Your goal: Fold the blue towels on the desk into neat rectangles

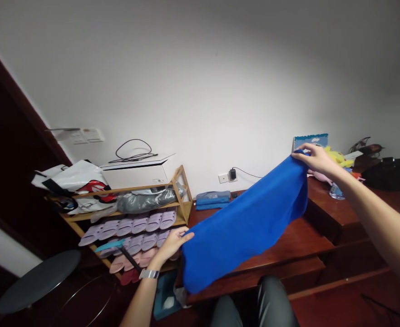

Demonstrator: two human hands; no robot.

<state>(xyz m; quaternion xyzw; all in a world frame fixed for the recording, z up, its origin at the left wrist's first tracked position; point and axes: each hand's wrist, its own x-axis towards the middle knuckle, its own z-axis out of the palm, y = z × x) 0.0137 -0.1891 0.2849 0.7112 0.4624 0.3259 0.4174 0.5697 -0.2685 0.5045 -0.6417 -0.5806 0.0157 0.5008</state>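
Note:
A plain bright blue cloth point(244, 222) is stretched at a slant between my two hands, its right end higher than its left. My left hand point(174, 244) pinches the upper left corner between thumb and fingers, with a watch band on the wrist. At the upper right corner, my right hand point(313, 159) grips the edge the same way. The cloth hangs down over the reddish-brown wooden table point(308, 240) and hides part of it. Folded blue and grey cloths point(213, 200) lie on the table by the wall.
To the left, a wooden shoe rack point(182, 211) holds several rows of slippers point(140, 222), a bag point(84, 181) and a white box point(138, 175). Soft toys point(338, 156), a plastic bottle point(336, 191) and a black bag point(393, 177) are at right. A round stool point(39, 281) stands lower left.

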